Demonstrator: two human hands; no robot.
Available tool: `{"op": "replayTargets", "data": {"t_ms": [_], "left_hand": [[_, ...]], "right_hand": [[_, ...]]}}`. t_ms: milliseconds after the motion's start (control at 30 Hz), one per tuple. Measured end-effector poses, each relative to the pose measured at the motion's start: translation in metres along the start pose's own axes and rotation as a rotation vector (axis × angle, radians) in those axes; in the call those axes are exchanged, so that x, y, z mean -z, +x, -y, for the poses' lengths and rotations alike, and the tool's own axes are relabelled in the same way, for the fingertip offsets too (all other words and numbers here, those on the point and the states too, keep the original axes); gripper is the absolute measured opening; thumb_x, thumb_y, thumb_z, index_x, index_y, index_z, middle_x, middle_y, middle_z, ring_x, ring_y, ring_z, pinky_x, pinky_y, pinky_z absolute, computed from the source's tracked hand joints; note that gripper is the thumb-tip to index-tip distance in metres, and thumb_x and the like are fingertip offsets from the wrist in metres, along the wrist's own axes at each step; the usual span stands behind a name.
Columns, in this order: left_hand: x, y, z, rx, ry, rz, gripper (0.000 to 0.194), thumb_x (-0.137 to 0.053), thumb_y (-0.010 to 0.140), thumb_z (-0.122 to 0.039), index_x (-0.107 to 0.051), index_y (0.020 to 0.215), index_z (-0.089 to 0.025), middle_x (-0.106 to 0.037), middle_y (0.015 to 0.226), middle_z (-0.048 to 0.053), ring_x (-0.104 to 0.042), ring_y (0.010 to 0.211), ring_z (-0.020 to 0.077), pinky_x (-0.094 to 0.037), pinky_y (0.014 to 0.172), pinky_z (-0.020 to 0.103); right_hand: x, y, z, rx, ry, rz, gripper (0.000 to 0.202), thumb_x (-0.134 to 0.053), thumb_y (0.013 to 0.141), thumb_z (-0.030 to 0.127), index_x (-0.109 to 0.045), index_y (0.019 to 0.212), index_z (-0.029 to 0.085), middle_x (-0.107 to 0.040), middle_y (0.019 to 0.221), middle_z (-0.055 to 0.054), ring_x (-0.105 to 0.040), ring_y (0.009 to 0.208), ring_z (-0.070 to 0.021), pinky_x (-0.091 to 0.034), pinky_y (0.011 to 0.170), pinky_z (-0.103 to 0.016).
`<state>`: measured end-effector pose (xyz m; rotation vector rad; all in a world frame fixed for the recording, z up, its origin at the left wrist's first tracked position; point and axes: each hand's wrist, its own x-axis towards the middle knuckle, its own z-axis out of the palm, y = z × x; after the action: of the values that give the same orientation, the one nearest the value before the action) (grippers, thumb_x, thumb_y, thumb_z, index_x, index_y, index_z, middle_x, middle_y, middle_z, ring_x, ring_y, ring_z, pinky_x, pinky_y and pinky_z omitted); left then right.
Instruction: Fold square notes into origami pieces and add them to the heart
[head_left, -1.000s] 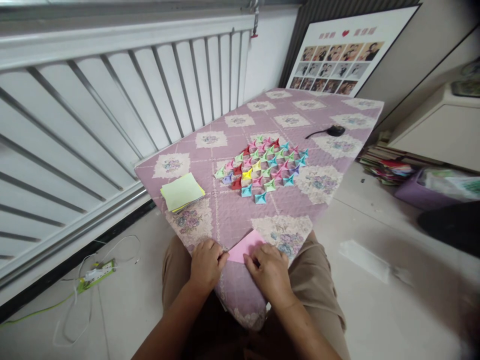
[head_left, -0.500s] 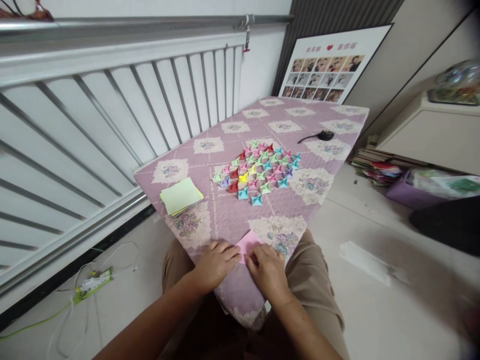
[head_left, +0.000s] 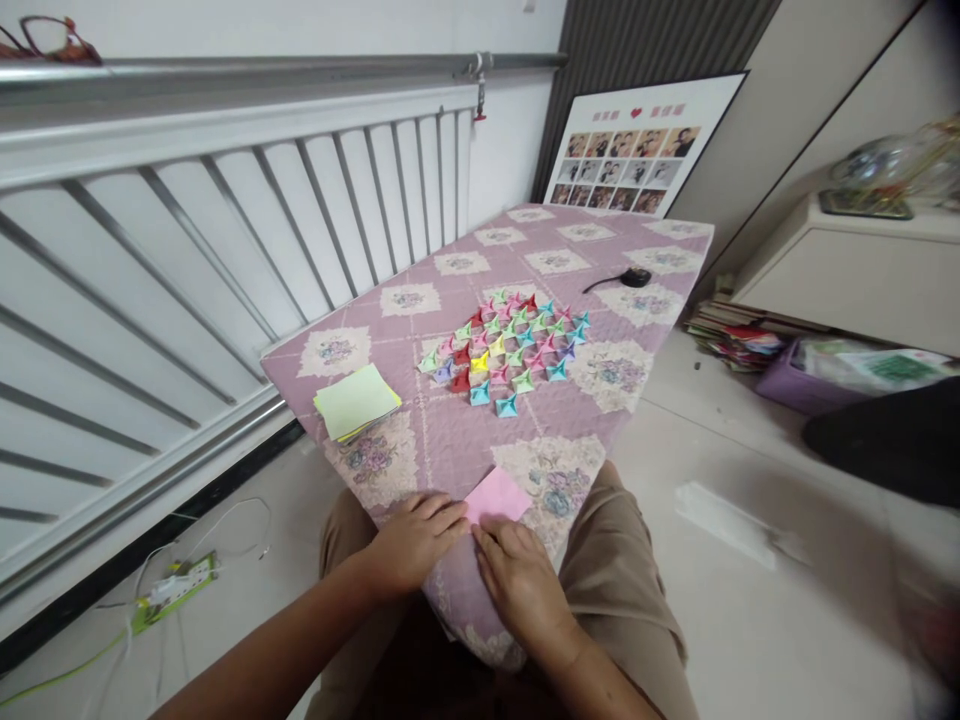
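A square sheet of pink paper (head_left: 498, 495) lies on the cloth-covered table close to my lap, a corner pointing away from me. My left hand (head_left: 418, 541) rests flat, its fingertips on the paper's left corner. Against the near edge of the sheet lies my right hand (head_left: 523, 577), its stretched fingers pressing down and covering that edge; whether the paper is folded under them I cannot tell. Farther back stand many small folded paper pieces (head_left: 496, 346) in rows, in red, pink, green, yellow, blue and purple. Left of them sits a stack of paper sheets (head_left: 358, 400), pale green on top.
The purple floral tablecloth (head_left: 420, 330) covers a table narrowing towards me. A dark object with a thin tail (head_left: 636, 278) lies far right on it. A white radiator (head_left: 225, 240) borders the left side. A power strip (head_left: 174, 590) with cables lies on the floor.
My right hand has moved down and left along the paper, its fingers flatter, so more of the pink sheet shows. My left hand stays at the left corner. The view has shifted slightly.
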<state>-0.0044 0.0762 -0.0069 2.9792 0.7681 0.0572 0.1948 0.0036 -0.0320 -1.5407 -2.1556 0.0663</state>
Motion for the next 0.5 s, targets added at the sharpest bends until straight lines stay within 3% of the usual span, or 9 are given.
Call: {"op": "replayTargets", "data": {"t_ms": [233, 400, 500], "left_hand": [[-0.008, -0.03, 0.007, 0.059, -0.027, 0.048, 0.048, -0.046, 0.088, -0.017, -0.043, 0.136, -0.022, -0.044, 0.144, 0.004, -0.034, 0.13, 0.0241, -0.027, 0.108, 0.04], [-0.02, -0.034, 0.005, 0.112, -0.023, 0.001, 0.044, -0.045, 0.088, -0.015, -0.048, 0.132, -0.021, -0.046, 0.141, 0.003, -0.036, 0.129, 0.0229, -0.027, 0.109, 0.039], [-0.019, -0.03, 0.004, 0.119, -0.032, -0.029, 0.038, -0.046, 0.089, -0.015, -0.052, 0.127, -0.02, -0.051, 0.136, 0.005, -0.04, 0.126, 0.0216, -0.031, 0.107, 0.037]], "right_hand": [[0.004, -0.006, -0.015, 0.01, -0.008, 0.004, 0.027, -0.05, 0.09, 0.019, -0.064, 0.113, 0.018, -0.065, 0.109, -0.008, -0.054, 0.102, -0.0224, -0.043, 0.09, -0.037], [0.008, -0.003, -0.017, -0.008, -0.016, 0.043, 0.023, -0.051, 0.091, 0.02, -0.066, 0.109, 0.02, -0.066, 0.102, -0.006, -0.055, 0.097, -0.0208, -0.041, 0.088, -0.034], [0.012, 0.003, -0.015, -0.036, -0.046, 0.076, 0.023, -0.055, 0.089, 0.023, -0.064, 0.11, 0.023, -0.065, 0.099, -0.005, -0.055, 0.095, -0.02, -0.04, 0.085, -0.033]]}}
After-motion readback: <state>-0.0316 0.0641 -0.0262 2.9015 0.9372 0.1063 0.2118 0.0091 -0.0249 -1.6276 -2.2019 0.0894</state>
